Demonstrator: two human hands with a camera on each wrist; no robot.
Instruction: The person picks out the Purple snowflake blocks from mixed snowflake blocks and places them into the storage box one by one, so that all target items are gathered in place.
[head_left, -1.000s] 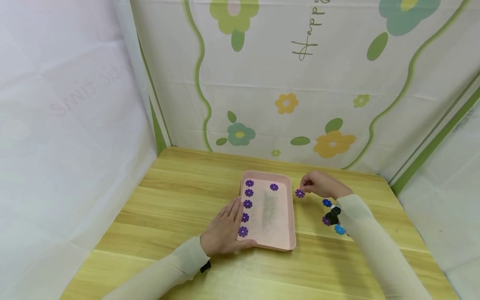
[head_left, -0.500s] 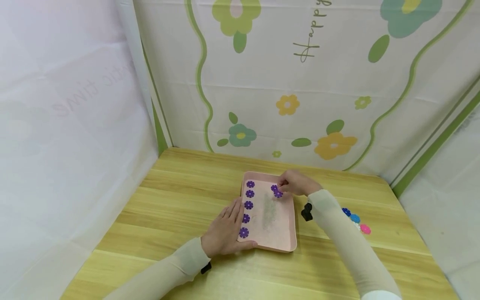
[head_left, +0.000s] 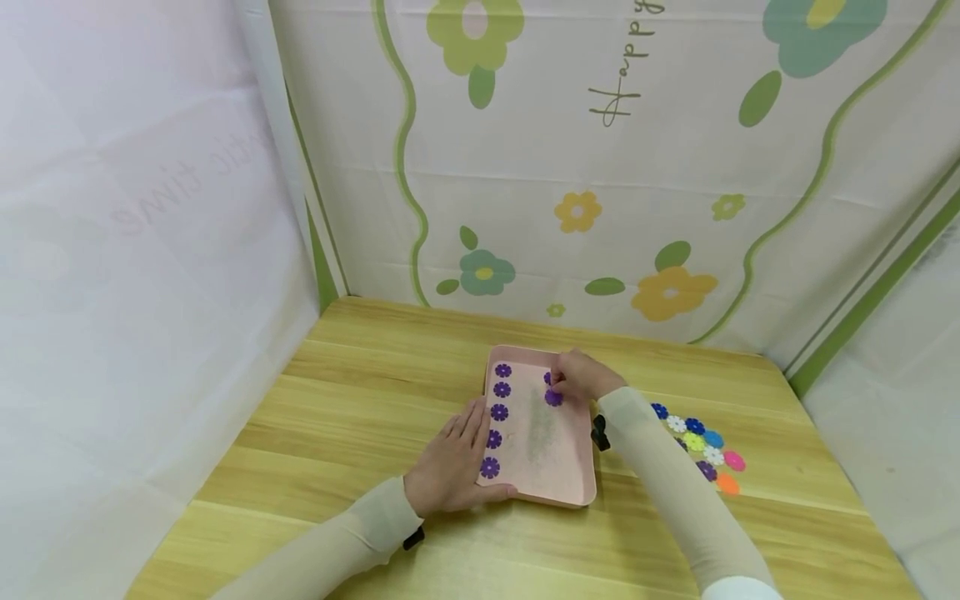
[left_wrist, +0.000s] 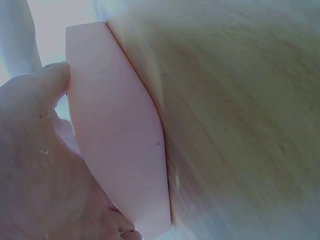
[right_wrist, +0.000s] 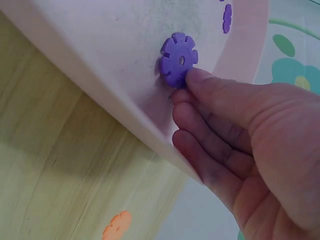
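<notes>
A shallow pink tray (head_left: 540,479) lies on the wooden table. My left hand (head_left: 446,467) rests along its front left corner, fingers straight against the left side and thumb at the front rim; the left wrist view shows the tray's outer wall (left_wrist: 120,115) beside that hand. Over the tray's back right part, my right hand (head_left: 588,377) pinches a purple notched snowflake disc (right_wrist: 172,62) between thumb and fingertips. Just behind it is another purple disc (head_left: 547,378), partly hidden by the fingers. Several purple discs (head_left: 499,412) form a column along the tray's left side.
To the right of the tray, partly under the right forearm, lie several loose discs in blue, white, yellow, purple, pink (head_left: 735,461) and orange (head_left: 727,483). A printed cloth (head_left: 510,192) hangs behind the table, with pale cloth at both sides.
My right hand has carried the purple disc left from the table into the tray, then slightly nearer the front, below the other disc. The left hand has stayed in place.
</notes>
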